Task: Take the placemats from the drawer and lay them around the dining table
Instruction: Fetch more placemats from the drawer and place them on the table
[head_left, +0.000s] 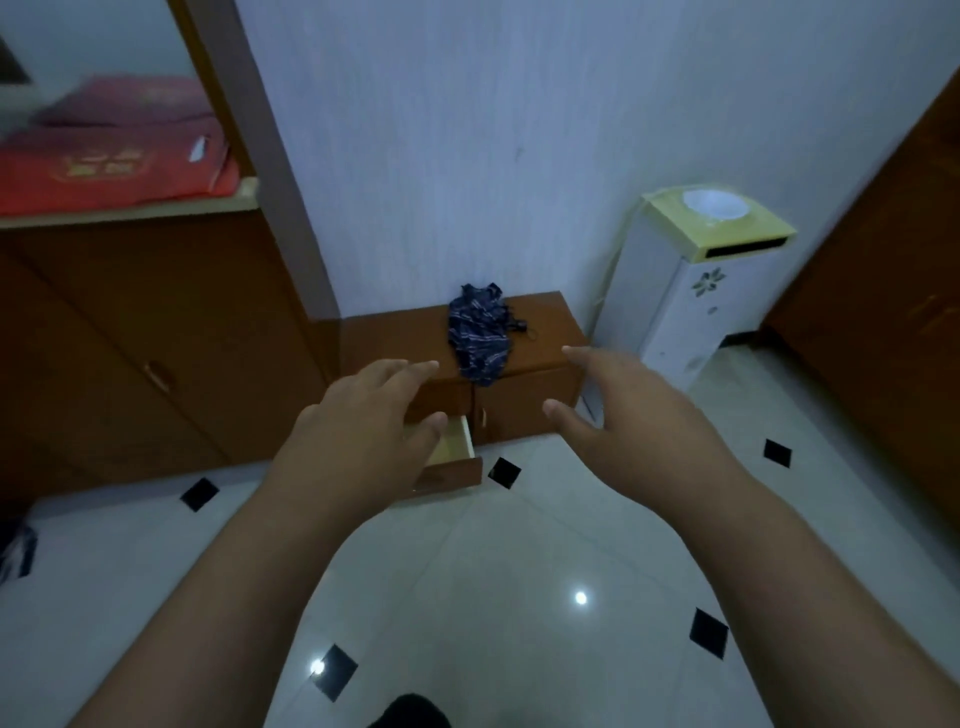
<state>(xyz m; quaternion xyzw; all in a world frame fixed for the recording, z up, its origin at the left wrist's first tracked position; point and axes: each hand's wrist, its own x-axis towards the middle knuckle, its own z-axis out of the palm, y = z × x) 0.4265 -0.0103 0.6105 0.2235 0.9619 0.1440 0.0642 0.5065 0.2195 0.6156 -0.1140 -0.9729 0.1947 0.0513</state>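
Both hands empty before drawer; crumpled cloth tops cabinet.

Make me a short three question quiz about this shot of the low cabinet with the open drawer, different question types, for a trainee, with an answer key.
1. True or false: the left hand grips a placemat.
2. What lies on top of the low cabinet?
A. a red box
B. a crumpled dark blue cloth
C. a bowl
3. Fill in: the cabinet's lower-left drawer is pulled ____.

Key
1. False. Both the left hand and the right hand reach forward with fingers straight and hold nothing.
2. B. The dark blue cloth drapes over the cabinet's front edge.
3. Open. No placemat shows in the part of its pale inside that is visible.
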